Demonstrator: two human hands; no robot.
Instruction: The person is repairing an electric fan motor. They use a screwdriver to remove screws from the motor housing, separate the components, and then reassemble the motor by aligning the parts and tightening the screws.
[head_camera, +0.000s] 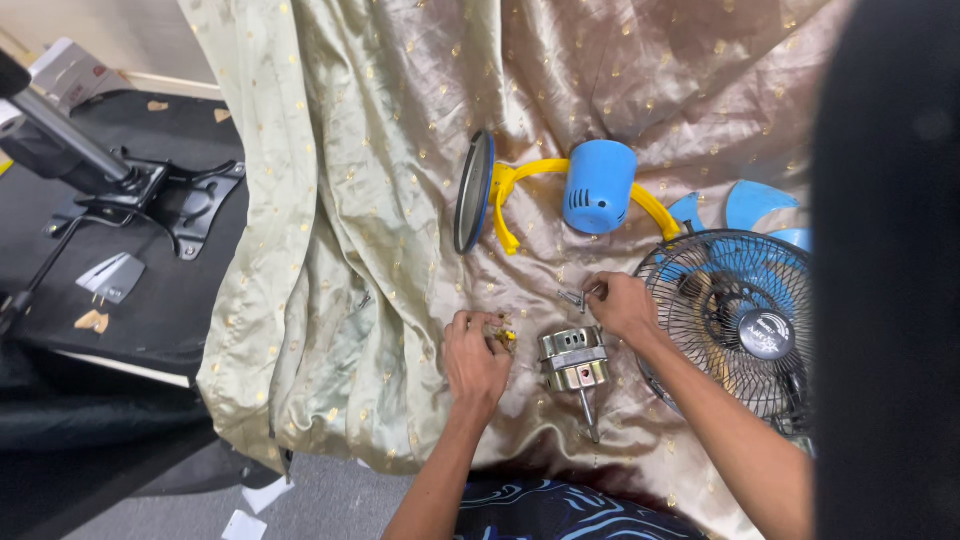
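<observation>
The left hand (476, 358) has its fingers closed on small yellowish parts (503, 336), too tiny to identify. The right hand (622, 305) has its fingers pinched on thin metal screws (574, 297). A dark blur (890, 250) hides part of the fan guard (735, 320).

A shiny beige cloth (380, 200) carries everything: a metal fan motor (574, 360) between the hands, a blue housing (598, 186) beyond them, a wire grille (735, 320) right of the right hand.

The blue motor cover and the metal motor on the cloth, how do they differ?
The blue motor cover is plastic and lies farther from the person; the metal motor is silver-coloured and lies between the hands. The motor has a shaft pointing toward the person; the cover shows none. Both rest on the cloth.
</observation>
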